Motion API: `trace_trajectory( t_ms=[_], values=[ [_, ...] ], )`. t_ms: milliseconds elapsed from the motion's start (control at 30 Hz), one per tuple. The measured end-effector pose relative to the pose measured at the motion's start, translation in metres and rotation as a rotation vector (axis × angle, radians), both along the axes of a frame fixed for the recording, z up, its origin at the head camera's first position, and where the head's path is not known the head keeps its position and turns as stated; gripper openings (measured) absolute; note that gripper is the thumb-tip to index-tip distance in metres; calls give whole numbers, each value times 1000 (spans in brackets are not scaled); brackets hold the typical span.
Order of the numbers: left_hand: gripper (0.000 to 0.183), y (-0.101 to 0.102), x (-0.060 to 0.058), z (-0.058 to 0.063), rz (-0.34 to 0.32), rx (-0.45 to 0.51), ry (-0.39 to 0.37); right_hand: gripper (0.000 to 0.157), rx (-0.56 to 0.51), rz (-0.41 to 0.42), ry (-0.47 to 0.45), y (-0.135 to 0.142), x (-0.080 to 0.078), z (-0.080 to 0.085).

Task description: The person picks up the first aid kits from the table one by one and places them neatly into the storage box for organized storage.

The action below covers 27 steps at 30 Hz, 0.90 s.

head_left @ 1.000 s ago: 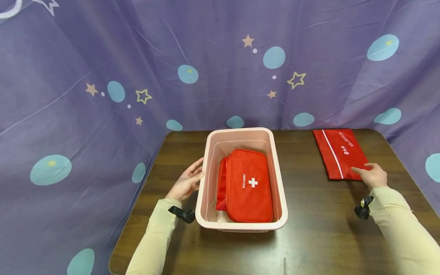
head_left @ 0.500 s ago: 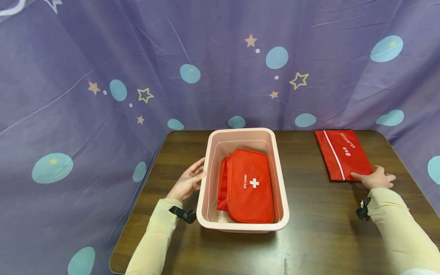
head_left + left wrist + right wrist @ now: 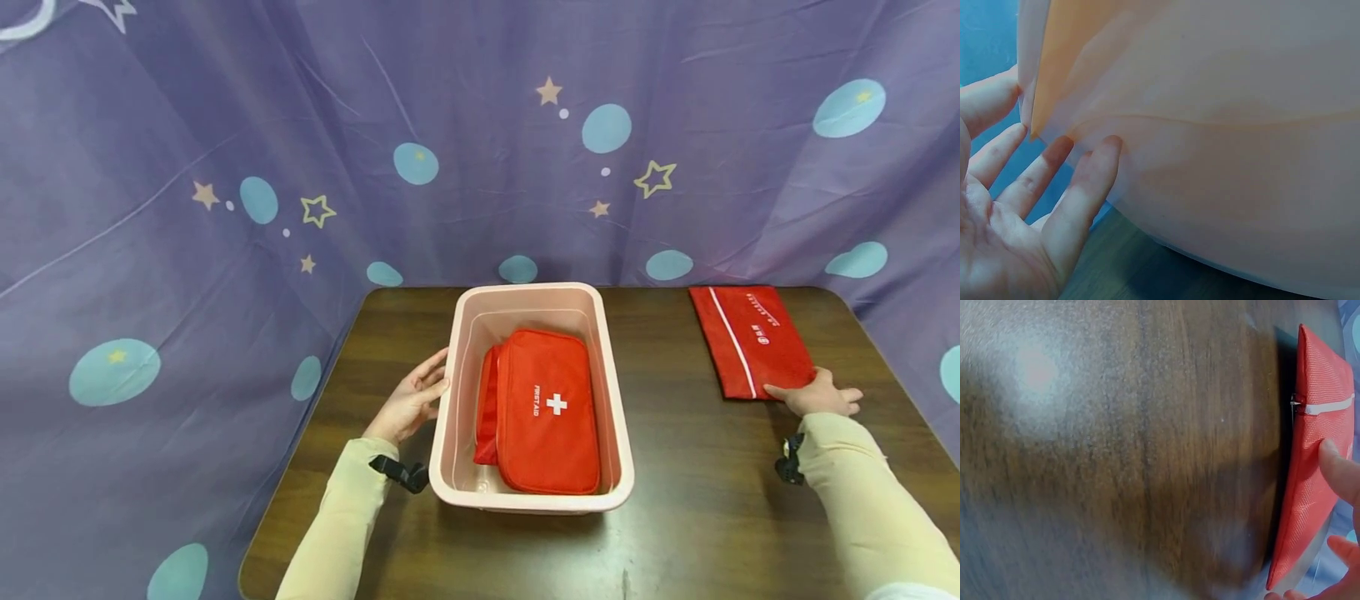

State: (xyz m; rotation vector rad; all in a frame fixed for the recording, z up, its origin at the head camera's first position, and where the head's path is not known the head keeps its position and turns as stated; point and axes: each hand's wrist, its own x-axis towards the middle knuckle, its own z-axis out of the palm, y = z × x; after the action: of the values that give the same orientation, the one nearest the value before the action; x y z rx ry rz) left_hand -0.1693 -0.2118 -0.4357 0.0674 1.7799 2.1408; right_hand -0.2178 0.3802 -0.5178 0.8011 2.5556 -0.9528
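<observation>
A pale pink plastic bin (image 3: 618, 417) stands mid-table in the head view. Inside lies a red first-aid bag (image 3: 551, 454) with a white cross, overlapping another red fabric item (image 3: 487, 417) on its left. My left hand (image 3: 408, 404) is at the bin's left side; in the left wrist view its extended fingers (image 3: 1094, 181) touch the outer wall. At the far right, a flat red zip pouch (image 3: 750, 342) with a white stripe lies on the table. My right hand (image 3: 821, 396) is at its near right corner, thumb (image 3: 1338, 469) over the top face, other fingers spread past the edge.
The brown wooden table (image 3: 682, 500) has rounded corners. A purple curtain (image 3: 480, 125) with stars and blue ovals hangs along its back and left sides. Black straps with small cameras are on both wrists.
My right hand has shifted slightly, its fingers now spread beyond the pouch's right edge instead of lying over it. The left hand, bin and pouch stay put; the head view drifts a little.
</observation>
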Motion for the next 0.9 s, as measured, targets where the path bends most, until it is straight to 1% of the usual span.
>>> trace_trajectory(
  t_ms=[133, 200, 400, 533, 567, 633, 733, 800, 900],
  values=[
    [64, 0, 2, -3, 1, -2, -10, 102, 17, 33, -11, 4, 2, -10],
    [65, 1, 2, -3, -5, 0, -9, 98, 30, 58, -12, 5, 2, -12],
    [62, 2, 1, -1, 13, 18, 2, 85, 113, 143, 3, 4, 0, -10],
    [64, 2, 1, -3, -10, 20, 7, 79, 178, 162, -22, 3, 1, -9],
    [65, 2, 1, -3, -16, 21, 7, 78, 182, 157, -29, 3, 1, -9],
    [65, 3, 2, -4, -19, 28, 7, 77, 164, 117, -41, 2, 0, -9],
    [64, 3, 2, -3, -10, 29, 12, 81, 119, 35, -43, 0, -2, -9],
    [64, 2, 1, -3, -5, 28, 12, 85, 98, -5, -40, -1, -5, -10],
    [66, 0, 1, -1, -1, 22, 18, 92, 100, -6, -43, -2, -10, -9]
  ],
)
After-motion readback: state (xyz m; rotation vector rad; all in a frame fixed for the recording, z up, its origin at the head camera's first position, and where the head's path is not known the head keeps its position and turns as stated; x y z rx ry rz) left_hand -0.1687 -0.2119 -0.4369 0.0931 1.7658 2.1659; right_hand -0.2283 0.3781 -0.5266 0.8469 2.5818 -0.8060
